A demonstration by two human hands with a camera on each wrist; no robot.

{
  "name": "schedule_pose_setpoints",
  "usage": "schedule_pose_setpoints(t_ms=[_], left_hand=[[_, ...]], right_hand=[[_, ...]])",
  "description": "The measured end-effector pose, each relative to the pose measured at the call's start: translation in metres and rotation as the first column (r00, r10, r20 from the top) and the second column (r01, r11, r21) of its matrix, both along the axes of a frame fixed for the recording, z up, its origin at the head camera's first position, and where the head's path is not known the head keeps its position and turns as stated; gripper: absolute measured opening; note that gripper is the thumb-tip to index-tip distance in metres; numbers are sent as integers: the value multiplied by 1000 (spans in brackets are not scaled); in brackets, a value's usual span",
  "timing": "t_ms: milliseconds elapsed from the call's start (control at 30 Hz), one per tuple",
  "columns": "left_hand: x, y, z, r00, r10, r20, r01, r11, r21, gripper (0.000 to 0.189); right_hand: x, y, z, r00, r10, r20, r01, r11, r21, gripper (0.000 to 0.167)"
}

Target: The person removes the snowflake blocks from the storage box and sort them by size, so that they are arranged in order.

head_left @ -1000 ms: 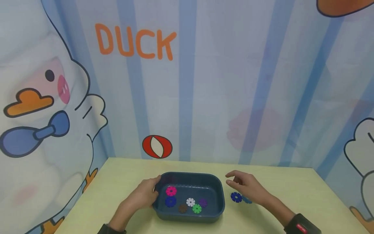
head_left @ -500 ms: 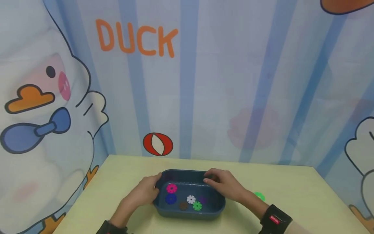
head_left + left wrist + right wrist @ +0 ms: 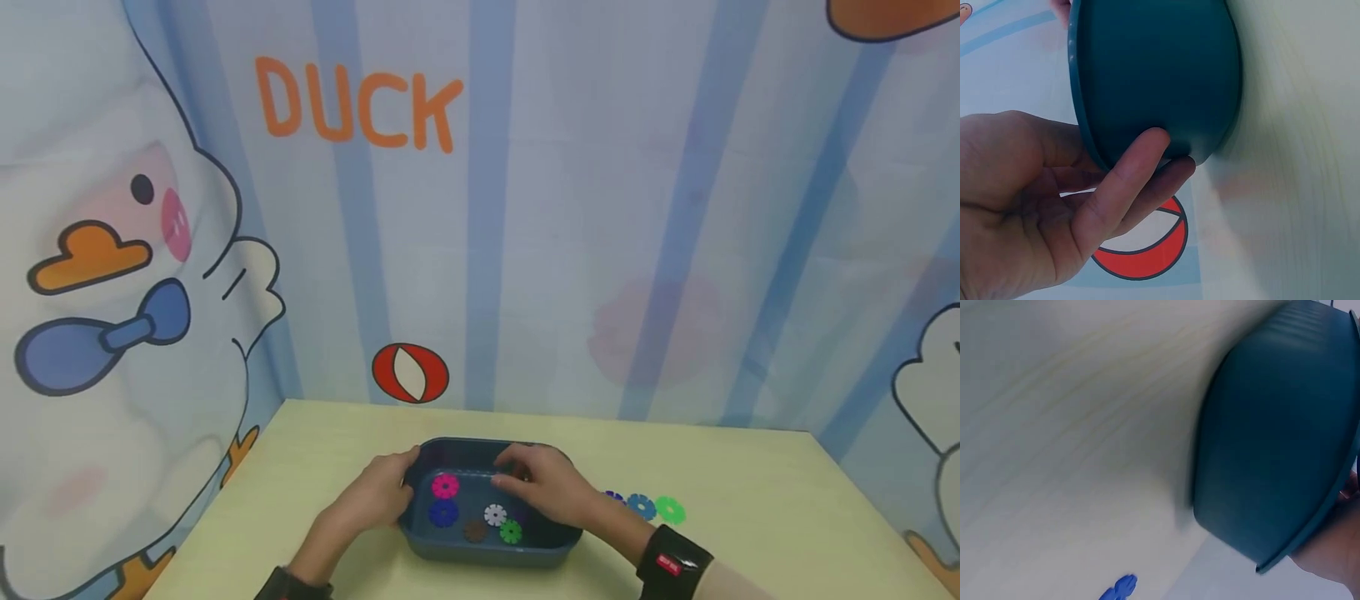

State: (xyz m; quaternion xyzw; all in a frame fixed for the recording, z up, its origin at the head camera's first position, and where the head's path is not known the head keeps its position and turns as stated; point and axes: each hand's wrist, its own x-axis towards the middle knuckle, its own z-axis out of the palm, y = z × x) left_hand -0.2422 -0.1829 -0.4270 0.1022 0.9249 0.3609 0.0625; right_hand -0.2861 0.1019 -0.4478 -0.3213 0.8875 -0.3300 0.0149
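Observation:
A dark blue-grey plastic basin (image 3: 487, 553) stands on the table. My left hand (image 3: 377, 493) grips its left end; in the left wrist view, fingers (image 3: 1125, 181) lie against the outer wall. My right hand (image 3: 551, 487) reaches over the right side into the basin, fingers bent and apart, with nothing visible between them. Inside lie flower-shaped notched plastic discs: pink (image 3: 446, 486), dark blue (image 3: 443, 512), white (image 3: 495, 515), brown (image 3: 475, 531) and green (image 3: 511, 532). A purple one is mostly hidden by the right hand. The right wrist view shows mainly the basin's outer wall (image 3: 1272, 437).
Right of the basin, a row of discs lies on the pale yellow table (image 3: 735, 475): a dark blue disc (image 3: 613, 496) partly behind my right wrist, a light blue disc (image 3: 641, 507) and a light green disc (image 3: 670, 510). A duck-printed curtain (image 3: 570, 208) hangs behind.
My right hand has moved left from above the discs on the table to inside the basin, uncovering the light blue and green discs. The left hand keeps its grip on the basin.

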Motion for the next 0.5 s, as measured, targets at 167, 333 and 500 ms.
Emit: schedule_pose_setpoints(t_ms=[167,333,500], left_hand=[[-1,1,1,1000,-2,5,2,1000,1,64],[-2,1,2,1000,-5,3,5,1000,-9,64],[-1,-1,2,1000,-25,9,25,1000,9,64]], right_hand=[[0,-11,-6,999,32,21,-32,999,19,38],[0,-27,-11,995,69,75,-69,998,6,40],[3,-44,-13,990,99,98,-100,995,14,39]])
